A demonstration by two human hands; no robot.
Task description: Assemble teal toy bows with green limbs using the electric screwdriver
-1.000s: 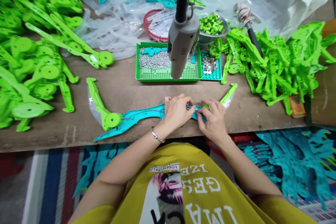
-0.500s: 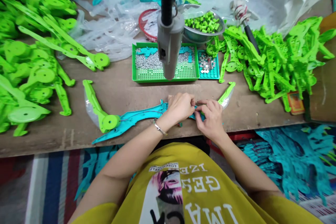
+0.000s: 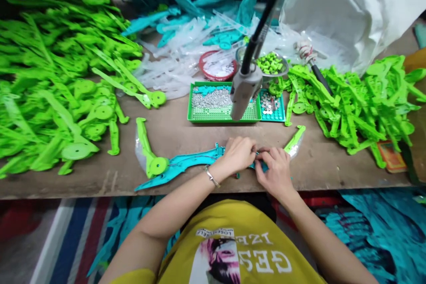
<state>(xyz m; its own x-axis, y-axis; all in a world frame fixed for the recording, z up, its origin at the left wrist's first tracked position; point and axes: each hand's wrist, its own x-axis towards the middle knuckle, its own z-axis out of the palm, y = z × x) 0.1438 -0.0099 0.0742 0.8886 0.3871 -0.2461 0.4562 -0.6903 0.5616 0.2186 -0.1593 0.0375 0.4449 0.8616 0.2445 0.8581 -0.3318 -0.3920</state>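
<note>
A blue plastic toy bow shell (image 3: 189, 162) lies on the table, with a thin dark wire along its inside. A green limb piece (image 3: 156, 165) with a clear part joins its left end; another green limb piece (image 3: 294, 138) stands at the right end. My left hand (image 3: 240, 156) is closed over the middle of the shell, fingertips pinched. Against it on the right, my right hand (image 3: 274, 169) is closed too, its fingertips meeting the left ones. Whatever small thing they hold is hidden by the fingers.
An electric screwdriver (image 3: 245, 91) hangs ahead of my hands. Behind it are a green tray (image 3: 206, 120) of screws, a small blue tray (image 3: 281, 117) with metal discs, a red basket (image 3: 213, 75) and a metal bowl (image 3: 284, 69). Green parts (image 3: 76, 120) pile up left and right.
The camera view has tilted up and shifted left, so the scene sits lower and further right. My hands stay pinched together over the shell, with barely any change in the fingers.
</note>
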